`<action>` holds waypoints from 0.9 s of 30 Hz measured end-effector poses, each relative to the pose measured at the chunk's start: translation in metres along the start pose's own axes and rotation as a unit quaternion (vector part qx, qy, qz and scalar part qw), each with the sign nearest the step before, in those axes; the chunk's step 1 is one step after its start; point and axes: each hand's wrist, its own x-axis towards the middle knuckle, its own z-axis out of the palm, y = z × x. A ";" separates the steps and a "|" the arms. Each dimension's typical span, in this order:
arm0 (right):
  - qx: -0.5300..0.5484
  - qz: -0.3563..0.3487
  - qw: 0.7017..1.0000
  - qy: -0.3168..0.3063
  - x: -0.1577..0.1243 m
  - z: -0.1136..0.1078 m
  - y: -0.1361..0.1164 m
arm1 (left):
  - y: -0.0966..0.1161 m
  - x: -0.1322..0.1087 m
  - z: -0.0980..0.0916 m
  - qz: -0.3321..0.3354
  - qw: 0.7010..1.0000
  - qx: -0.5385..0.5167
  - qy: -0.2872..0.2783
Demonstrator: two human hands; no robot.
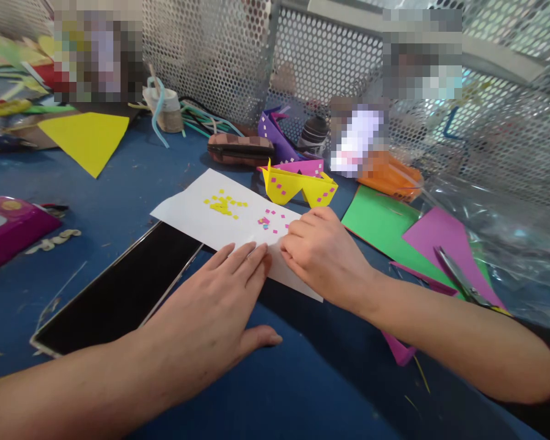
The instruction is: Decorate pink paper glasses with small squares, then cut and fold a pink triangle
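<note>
- A smooth white sheet [238, 232], thin and long-sided, is lying slantwise on the blue tabletop [238, 397], its left part overlapping a glossy black slab [123, 287] with straight, pale edges.
- Small matte yellow squares [221, 206] are sitting in a loose heap on the sheet; pink squares [263, 221] are scattering nearer the right hand [325, 253], with a bluish bit among them.
- Just beyond the sheet, a creased yellow paper piece [297, 182] is standing up, notched in the middle and dotted with pink squares.
- To the right, a flat green sheet [380, 217] is lying under an angular pink sheet [444, 235], on which metal scissors [458, 275] are resting.
- A perforated panel [321, 49], punched with round holes, is rising behind.
- The left hand [224, 299] is spreading flat, palm down, fingers extended and fingertips meeting the white sheet's near edge, thumb sticking out sideways.
- The right hand is curling its fingers inward over the sheet's right end; its fingertips are hiding, so whether they are pinching anything cannot be told.
</note>
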 end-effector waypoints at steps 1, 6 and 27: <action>-0.006 -0.003 1.000 0.006 0.000 0.001 -0.001 | 0.000 0.000 0.000 -0.001 1.000 -0.001 0.000; 0.023 0.017 1.000 0.012 0.000 -0.001 0.004 | -0.001 0.001 -0.001 -0.003 1.000 -0.007 -0.010; 0.164 0.074 0.982 -0.050 -0.033 -0.018 0.032 | -0.003 0.001 -0.001 -0.005 1.000 -0.011 -0.009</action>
